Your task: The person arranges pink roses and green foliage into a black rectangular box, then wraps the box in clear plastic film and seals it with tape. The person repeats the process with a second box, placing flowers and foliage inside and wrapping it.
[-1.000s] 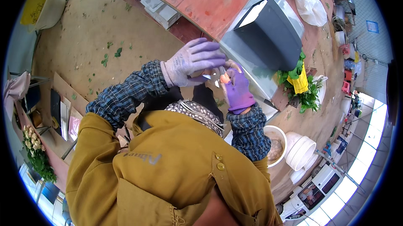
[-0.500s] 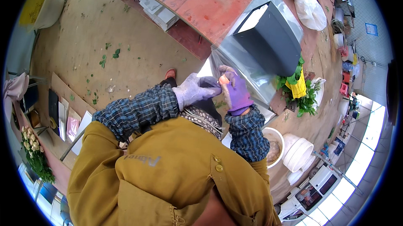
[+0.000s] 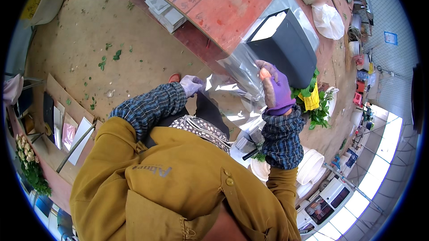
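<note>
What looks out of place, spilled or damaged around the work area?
Green leaves lie scattered on the brown floor, looking like dropped litter. The right hand wears a purple glove with a bare fingertip showing; I can't tell whether it's torn or cut. The clear plastic looks merely creased.

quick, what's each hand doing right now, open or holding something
Left hand: closed, apparently pinching the left edge of the clear plastic.
Right hand: closed, gripping the same plastic at its right side.
</note>
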Available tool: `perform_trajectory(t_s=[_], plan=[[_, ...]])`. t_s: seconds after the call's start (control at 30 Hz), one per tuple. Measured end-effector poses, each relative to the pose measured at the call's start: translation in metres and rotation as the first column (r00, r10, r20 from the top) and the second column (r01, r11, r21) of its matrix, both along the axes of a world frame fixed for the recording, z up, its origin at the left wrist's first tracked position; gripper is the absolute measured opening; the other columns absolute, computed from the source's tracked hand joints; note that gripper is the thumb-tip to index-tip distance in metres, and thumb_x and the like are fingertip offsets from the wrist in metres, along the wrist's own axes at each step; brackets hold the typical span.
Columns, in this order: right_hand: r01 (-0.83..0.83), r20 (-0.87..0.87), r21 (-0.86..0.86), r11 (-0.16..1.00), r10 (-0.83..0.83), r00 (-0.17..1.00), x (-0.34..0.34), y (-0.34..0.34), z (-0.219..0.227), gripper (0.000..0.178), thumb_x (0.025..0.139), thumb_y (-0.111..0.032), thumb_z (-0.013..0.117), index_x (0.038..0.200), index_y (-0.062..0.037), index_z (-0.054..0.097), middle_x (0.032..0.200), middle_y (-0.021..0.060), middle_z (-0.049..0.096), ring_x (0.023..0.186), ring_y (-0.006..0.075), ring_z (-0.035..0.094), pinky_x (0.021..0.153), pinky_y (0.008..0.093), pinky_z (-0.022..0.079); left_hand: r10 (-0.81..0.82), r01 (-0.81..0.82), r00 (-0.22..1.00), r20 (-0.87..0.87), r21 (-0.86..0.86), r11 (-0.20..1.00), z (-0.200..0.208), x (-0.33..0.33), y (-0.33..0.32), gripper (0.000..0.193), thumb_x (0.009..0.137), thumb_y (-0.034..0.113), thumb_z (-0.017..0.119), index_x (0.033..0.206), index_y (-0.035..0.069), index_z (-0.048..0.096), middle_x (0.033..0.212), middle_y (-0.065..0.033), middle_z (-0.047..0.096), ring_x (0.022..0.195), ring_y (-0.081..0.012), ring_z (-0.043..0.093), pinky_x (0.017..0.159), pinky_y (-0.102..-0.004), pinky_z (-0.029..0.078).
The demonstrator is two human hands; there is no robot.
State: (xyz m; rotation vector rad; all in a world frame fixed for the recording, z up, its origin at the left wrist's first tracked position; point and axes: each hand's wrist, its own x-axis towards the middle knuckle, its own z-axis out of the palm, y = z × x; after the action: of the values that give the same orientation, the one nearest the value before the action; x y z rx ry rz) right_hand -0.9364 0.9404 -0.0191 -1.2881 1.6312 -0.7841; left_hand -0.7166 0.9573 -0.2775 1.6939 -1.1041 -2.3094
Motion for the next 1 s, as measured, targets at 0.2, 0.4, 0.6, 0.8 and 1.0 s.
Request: perform_trajectory(t_s=[0.2, 0.4, 0.6, 0.8, 1.0], plan=[[-0.137, -0.055, 0.074, 0.988, 0.141, 0.988, 0.002, -0.01, 0.023, 0.036, 0.089, -0.027, 0.055, 0.107, 0.0029, 0.062, 0.106, 0.0113, 0.062, 0.091, 0.0165, 0.054, 0.084, 0.0295, 0.042, 0.464, -0.43, 0.883, 0.07, -0.272, 0.861, 0.015, 0.058, -0.065, 0.049, 0.074, -0.005, 0.058, 0.122, 0.003, 0.054, 0.099, -0.0059, 0.063, 0.089, -0.0174, 0.06, 0.073, -0.0271, 0.05], [-0.119, 0.071, 0.133, 0.984, 0.11, 0.991, 0.004, -0.014, 0.027, 0.046, 0.089, -0.036, 0.056, 0.113, 0.0029, 0.06, 0.103, 0.0061, 0.06, 0.092, 0.0131, 0.052, 0.084, 0.026, 0.04, -0.531, -0.135, 0.843, -0.084, -0.989, -0.058, 0.196, 0.022, -0.07, 0.032, 0.073, 0.009, 0.069, 0.105, 0.007, 0.064, 0.101, -0.01, 0.063, 0.095, -0.0252, 0.061, 0.081, -0.0319, 0.05], [-0.017, 0.569, 0.255, 0.967, -0.136, 0.811, -0.006, -0.024, 0.034, 0.039, 0.09, -0.027, 0.059, 0.113, 0.0052, 0.058, 0.109, 0.0115, 0.06, 0.099, 0.0163, 0.055, 0.091, 0.0302, 0.042, -0.645, 0.904, -0.013, 0.764, -0.266, -0.333, 0.043, -0.025, -0.034, 0.052, 0.072, 0.04, 0.067, 0.12, 0.022, 0.059, 0.134, -0.0053, 0.047, 0.134, -0.0292, 0.03, 0.104, -0.0647, 0.018], [-0.067, 0.558, 0.181, 0.981, -0.046, 0.828, -0.018, -0.025, 0.049, 0.044, 0.09, -0.029, 0.06, 0.116, 0.0063, 0.056, 0.1, 0.0042, 0.059, 0.087, 0.0094, 0.052, 0.08, 0.0238, 0.042, -0.436, 0.778, 0.628, 0.645, -0.53, 0.338, 0.136, 0.018, -0.08, 0.032, 0.08, 0.042, 0.061, 0.093, 0.014, 0.07, 0.089, -0.0112, 0.067, 0.089, -0.0287, 0.064, 0.079, -0.0356, 0.05], [-0.101, 0.354, 0.186, 0.977, 0.03, 0.935, -0.01, -0.022, 0.053, 0.044, 0.09, -0.033, 0.06, 0.116, 0.0021, 0.059, 0.096, 0.0019, 0.06, 0.088, 0.0087, 0.05, 0.08, 0.0232, 0.04, -0.248, -0.306, 0.919, -0.307, -0.951, 0.046, 0.248, -0.016, -0.109, 0.029, 0.071, 0.013, 0.077, 0.098, 0.008, 0.069, 0.096, -0.0061, 0.068, 0.104, -0.0237, 0.06, 0.09, -0.0356, 0.047]])
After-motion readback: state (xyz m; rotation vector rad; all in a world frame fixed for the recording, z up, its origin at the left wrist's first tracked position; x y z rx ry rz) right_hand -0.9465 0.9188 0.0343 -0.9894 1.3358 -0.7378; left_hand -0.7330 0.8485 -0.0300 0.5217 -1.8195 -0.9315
